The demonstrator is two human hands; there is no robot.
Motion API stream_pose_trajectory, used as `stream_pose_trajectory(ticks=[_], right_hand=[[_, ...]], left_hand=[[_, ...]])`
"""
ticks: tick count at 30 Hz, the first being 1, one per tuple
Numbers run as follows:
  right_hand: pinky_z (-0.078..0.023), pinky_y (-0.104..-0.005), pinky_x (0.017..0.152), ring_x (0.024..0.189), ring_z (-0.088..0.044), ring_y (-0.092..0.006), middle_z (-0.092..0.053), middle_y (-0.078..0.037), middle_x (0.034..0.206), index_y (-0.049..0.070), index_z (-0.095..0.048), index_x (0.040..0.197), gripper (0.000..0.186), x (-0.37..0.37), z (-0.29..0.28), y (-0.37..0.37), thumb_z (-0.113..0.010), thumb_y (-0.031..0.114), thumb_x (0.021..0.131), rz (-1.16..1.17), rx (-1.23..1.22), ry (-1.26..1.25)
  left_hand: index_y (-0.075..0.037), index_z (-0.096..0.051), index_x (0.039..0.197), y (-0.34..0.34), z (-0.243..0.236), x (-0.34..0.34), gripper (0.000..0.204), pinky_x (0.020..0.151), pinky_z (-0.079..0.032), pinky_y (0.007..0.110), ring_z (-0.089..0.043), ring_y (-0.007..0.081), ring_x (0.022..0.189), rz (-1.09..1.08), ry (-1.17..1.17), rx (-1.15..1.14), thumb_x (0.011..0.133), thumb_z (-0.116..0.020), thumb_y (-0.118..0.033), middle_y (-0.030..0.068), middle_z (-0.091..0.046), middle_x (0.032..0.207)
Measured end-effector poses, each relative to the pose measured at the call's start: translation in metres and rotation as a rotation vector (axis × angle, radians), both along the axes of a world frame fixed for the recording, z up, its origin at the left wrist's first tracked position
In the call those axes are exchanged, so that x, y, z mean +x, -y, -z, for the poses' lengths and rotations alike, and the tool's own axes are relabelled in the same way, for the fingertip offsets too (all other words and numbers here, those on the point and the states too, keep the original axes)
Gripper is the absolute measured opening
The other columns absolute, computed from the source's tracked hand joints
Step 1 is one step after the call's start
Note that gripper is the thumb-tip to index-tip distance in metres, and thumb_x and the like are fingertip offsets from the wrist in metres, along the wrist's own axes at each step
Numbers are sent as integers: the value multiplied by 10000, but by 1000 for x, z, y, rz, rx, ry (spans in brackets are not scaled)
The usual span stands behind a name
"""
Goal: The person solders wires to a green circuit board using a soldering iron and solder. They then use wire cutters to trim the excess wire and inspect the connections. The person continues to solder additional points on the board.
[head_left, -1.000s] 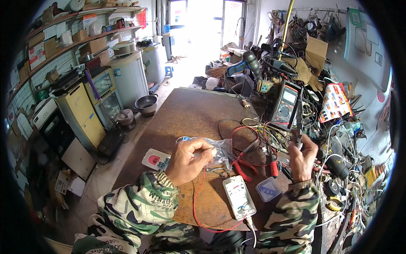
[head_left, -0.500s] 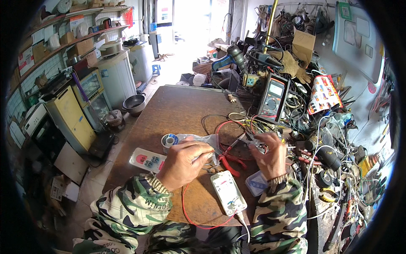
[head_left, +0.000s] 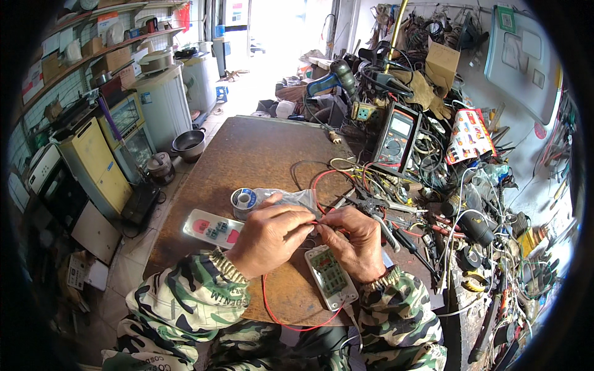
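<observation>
My left hand (head_left: pixel 271 235) and my right hand (head_left: pixel 354 240) meet over the middle of the table, fingertips almost touching. The left thumb and fingers pinch a thin red wire (head_left: pixel 265 298), which loops down to an opened white plastic case (head_left: pixel 349 290). Between the fingertips only a small reddish bit shows. My right hand is closed in a pinch at the same spot; its fingers hide what they hold. Under the right hand lies the case, with a green circuit board (head_left: pixel 332 276) inside and a pale cable at its near end. Dark-jawed pliers (head_left: pixel 370 205) lie beyond my right hand.
Left of my left hand are a white cover (head_left: pixel 197 230) with small parts on it and a solder spool (head_left: pixel 244 199) by a clear bag (head_left: pixel 286 198). A multimeter (head_left: pixel 396 141) stands at the right among tangled cables and tools. The wooden table (head_left: pixel 260 145) stretches away ahead.
My right hand has moved left and down from near the pliers to meet my left fingertips. It now covers part of the white case. The view has shifted slightly.
</observation>
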State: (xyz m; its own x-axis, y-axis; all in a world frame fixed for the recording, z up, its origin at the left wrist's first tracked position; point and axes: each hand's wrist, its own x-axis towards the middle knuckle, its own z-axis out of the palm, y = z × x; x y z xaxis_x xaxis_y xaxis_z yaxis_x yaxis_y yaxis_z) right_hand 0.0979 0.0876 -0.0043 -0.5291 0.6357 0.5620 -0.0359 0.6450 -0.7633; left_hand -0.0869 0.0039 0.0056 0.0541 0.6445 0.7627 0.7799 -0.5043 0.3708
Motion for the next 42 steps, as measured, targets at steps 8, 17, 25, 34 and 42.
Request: stream_pose_trajectory(ticks=[8,17,25,34,42], right_hand=[[-516,-316,729,802,-660,-183,-712,-95,873,-7,-741,906,77,2,-1,-4,-760,19,836,-2,37,-58],[-519,-315,714,791,-661,-191,-707,-101,864,-10,-736,909,97,2,0,-3,-755,12,817,25,85,-54],[-524,-314,707,787,-668,-191,-702,-100,863,-11,-726,897,90,2,2,-2,-752,12,814,18,64,-56],[-532,-315,737,812,-680,-199,-704,-102,874,-8,-727,901,93,2,1,1,-751,0,812,16,53,-38],[-535,-321,750,822,-683,-205,-706,-107,880,-11,-727,903,97,0,1,1,-746,-11,808,0,43,-48]], left_hand=[[17,-710,980,2,-3,5,225,713,-573,301,-736,188,799,110,285,-133,779,-813,23,105,-733,934],[13,-698,864,-2,-1,4,129,652,-548,312,-704,192,747,84,203,-41,788,-800,36,105,-720,850],[11,-670,852,-3,1,5,132,632,-534,313,-682,189,706,110,212,21,769,-756,68,95,-691,802],[3,-653,848,-5,1,2,154,612,-521,306,-665,184,679,99,163,46,750,-750,70,85,-673,787],[-1,-648,841,-3,0,2,162,605,-519,300,-660,177,680,81,154,26,742,-747,79,84,-664,777]])
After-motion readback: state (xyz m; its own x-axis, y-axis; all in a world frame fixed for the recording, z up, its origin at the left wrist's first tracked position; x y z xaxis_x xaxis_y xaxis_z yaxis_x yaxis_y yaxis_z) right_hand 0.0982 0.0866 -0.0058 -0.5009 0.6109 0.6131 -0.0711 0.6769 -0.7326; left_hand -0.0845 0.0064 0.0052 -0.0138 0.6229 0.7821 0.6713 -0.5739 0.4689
